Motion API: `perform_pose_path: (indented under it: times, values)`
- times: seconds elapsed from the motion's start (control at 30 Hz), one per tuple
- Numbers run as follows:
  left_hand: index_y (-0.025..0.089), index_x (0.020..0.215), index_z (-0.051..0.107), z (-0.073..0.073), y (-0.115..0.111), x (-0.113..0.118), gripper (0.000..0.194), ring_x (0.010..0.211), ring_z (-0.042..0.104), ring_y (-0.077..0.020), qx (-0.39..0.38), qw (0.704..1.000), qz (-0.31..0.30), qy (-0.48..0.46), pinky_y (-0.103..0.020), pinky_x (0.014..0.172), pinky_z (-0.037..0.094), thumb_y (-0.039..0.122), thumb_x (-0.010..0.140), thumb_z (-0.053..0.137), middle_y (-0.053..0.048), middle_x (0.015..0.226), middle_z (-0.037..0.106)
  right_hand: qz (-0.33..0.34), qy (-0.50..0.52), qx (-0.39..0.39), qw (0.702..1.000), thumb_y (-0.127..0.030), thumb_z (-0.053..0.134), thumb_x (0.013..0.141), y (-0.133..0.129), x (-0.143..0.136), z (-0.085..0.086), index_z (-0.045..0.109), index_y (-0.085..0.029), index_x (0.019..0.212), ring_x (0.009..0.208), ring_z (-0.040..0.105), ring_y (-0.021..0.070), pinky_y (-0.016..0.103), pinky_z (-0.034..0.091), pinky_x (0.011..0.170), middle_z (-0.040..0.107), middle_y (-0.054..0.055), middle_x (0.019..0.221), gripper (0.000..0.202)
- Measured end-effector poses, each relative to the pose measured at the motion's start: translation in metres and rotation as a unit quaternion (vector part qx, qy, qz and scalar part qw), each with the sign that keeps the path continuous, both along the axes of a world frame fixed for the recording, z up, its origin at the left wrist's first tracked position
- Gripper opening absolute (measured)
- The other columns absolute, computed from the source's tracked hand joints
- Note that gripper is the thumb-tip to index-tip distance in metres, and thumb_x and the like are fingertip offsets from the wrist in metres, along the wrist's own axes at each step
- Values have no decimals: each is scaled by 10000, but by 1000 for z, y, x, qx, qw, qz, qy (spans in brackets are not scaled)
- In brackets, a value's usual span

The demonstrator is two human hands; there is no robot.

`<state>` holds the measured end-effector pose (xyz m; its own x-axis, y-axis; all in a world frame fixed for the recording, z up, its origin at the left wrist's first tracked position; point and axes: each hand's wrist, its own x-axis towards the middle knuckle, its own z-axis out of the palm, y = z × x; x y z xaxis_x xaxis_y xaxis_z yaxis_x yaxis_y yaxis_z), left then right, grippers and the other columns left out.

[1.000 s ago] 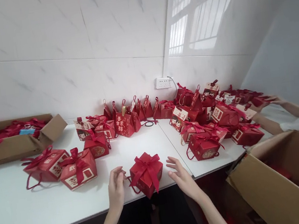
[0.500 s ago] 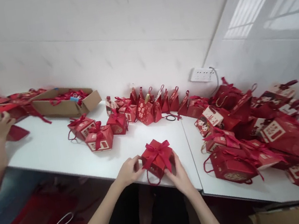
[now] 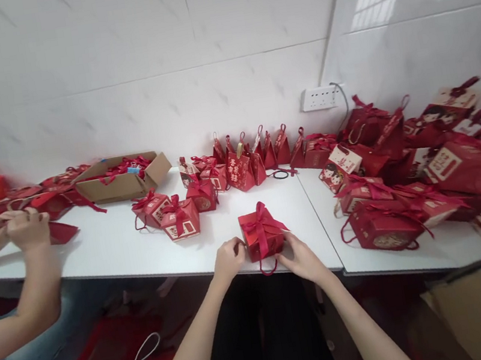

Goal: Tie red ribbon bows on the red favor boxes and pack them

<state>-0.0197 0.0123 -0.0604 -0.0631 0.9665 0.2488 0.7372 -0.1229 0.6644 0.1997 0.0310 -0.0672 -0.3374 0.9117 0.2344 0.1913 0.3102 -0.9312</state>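
A small red gift box (image 3: 248, 225) sits near the table's front edge, topped with a dark pink ribbon bow (image 3: 261, 229). Its red cord handle (image 3: 269, 270) hangs down at the front. Curled fingers of my left hand (image 3: 230, 262) close against the box's left side; their tips are partly hidden. My right hand (image 3: 302, 257) grips the right side, its thumb low at the front corner and a fingertip by the ribbon's tail. To the left stand several similar bowed boxes, the nearest (image 3: 190, 221) with a cream label.
A row of pointed red boxes (image 3: 239, 171) stands along the wall under a power strip (image 3: 318, 99). Finished-looking boxes heap (image 3: 380, 228) on the right. An open carton (image 3: 109, 190) holds ribbons. At left, another person's hands (image 3: 24, 229) work on red card.
The box has turned a little between my hands, so its cord handle now faces more directly toward me. My head view has shifted, and the other person's hands have come closer together.
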Motion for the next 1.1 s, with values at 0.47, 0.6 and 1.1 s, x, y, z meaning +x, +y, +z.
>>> perform_pose_path:
  times: [0.47,0.6,1.1]
  values:
    - [203,708,586,1,-2,-13,237,573,564,-148,42,994,-34,-96,-244,587,416,241,803,373,5,609,609,-167,214,-69,960,-451,579,812,18,2,-13,614,-146,720,595,587,127,298,491,632,605,-5,638,321]
    - [204,698,584,1,-1,-14,215,630,581,-171,26,993,-14,-111,-267,633,406,233,792,393,-12,645,624,-218,223,-94,945,-389,510,913,23,-1,-13,598,-126,881,644,586,105,279,505,626,616,2,777,280]
    - [214,746,497,-5,-18,-13,342,582,569,-161,28,981,-81,-174,-279,667,450,327,886,206,0,561,555,-262,242,-117,927,-645,473,751,-3,-35,12,547,-182,743,430,515,116,226,357,373,554,-11,583,469]
